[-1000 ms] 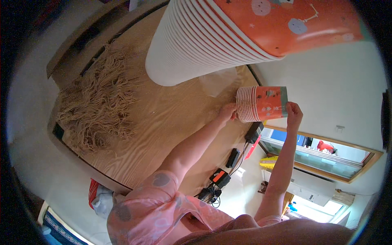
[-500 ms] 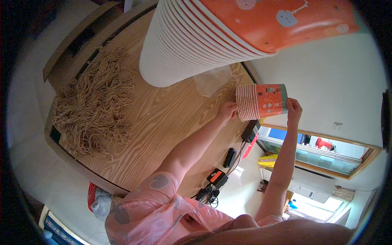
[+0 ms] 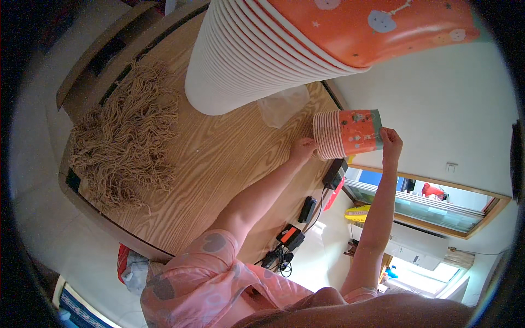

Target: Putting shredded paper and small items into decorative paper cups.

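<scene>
A short stack of nested paper cups (image 3: pixel 358 133), orange with a green band and pale rims, lies sideways between my two hands. At its rim end, my left hand (image 3: pixel 304 149) is closed, fingers bent against the lower edge of the rims. Its fingertips are partly hidden. My right hand (image 3: pixel 391 140) pinches the green end from the other side. A much larger-looking, tall stack of white-rimmed paper cups (image 3: pixel 257 57), its outer cup orange, fills the upper middle of the picture.
A heap of brown twine (image 3: pixel 128 142) lies on the left of the wood-grain table (image 3: pixel 219 175). A crumpled clear plastic bag (image 3: pixel 284 106) rests behind the tall stack. Black boxes and adapters with cables (image 3: pixel 290 236) line the right edge. A window frame (image 3: pixel 432 199) is beyond.
Both hands and the short stack have shifted slightly left and up. The tall stack and the twine have hardly changed place.
</scene>
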`<state>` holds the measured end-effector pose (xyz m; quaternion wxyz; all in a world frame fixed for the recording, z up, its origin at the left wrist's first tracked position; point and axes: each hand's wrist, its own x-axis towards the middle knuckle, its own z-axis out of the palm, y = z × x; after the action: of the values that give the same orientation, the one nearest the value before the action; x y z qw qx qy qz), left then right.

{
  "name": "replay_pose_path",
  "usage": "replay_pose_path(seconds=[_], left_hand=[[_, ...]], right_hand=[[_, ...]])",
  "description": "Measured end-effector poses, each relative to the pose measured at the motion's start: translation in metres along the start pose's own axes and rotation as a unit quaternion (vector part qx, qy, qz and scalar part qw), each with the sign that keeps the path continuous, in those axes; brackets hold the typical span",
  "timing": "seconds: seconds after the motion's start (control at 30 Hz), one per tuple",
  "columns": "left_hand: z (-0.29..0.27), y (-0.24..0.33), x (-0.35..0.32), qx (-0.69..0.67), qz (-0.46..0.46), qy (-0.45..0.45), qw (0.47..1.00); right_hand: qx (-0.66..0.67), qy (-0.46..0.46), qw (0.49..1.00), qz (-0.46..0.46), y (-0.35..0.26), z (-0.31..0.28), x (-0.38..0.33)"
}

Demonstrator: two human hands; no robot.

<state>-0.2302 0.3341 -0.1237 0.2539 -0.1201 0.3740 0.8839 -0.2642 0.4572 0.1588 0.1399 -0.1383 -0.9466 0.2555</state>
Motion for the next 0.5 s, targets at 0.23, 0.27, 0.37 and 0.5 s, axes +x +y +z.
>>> replay_pose_path(seconds=[0.23, 0.27, 0.37, 0.5], left_hand=[[-0.002, 0.001, -0.009, 0.164, 0.201, 0.028, 0.965], [-0.011, 0.005, -0.008, 0.144, 0.140, 0.089, 0.976], [0.009, 0.031, -0.035, 0.305, 0.202, 0.194, 0.910], [-0.009, 0.075, -0.017, 0.333, 0.343, 0.179, 0.860]], right_hand=[[0.033, -0.007, 0.999, -0.004, 0.006, 0.002, -0.003], [0.042, -0.011, 0.999, -0.009, 0.000, 0.009, -0.001], [-0.007, 0.009, 1.000, 0.007, 0.028, -0.024, -0.008], [0.022, 0.001, 1.000, 0.009, 0.020, -0.010, -0.006]])
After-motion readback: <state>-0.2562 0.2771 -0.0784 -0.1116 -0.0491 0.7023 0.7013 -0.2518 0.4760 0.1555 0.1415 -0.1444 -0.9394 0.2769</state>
